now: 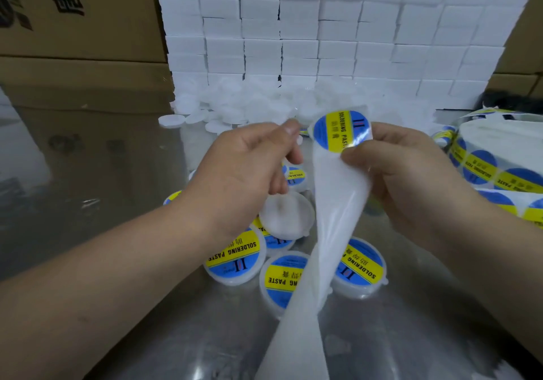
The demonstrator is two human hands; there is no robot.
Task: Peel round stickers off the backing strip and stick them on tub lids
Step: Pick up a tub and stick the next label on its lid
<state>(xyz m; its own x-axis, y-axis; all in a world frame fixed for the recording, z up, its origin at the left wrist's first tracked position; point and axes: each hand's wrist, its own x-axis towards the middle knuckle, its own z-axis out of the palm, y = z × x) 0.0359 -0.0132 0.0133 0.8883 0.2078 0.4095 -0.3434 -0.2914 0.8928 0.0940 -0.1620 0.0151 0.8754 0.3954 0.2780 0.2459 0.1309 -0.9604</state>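
Already, several lids (235, 257) labelled; one bare lid (286, 215) left.
Right fingers (361, 156) pinch the strip (338, 203) below a sticker (340, 130); left fingers (289, 128) curled, hold unclear.

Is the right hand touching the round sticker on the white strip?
Touching. The head view shows the right hand pinching the strip, its thumb overlapping the round sticker's lower edge.

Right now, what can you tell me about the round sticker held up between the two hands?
The round sticker is glossy, blue with a yellow band reading SOLDERING PASTE in dark letters that run sideways. It sits at the top end of the white backing strip. The right hand pinches the strip, its thumb on the sticker's lower edge. The left hand is close to its left edge; whether it touches is unclear.
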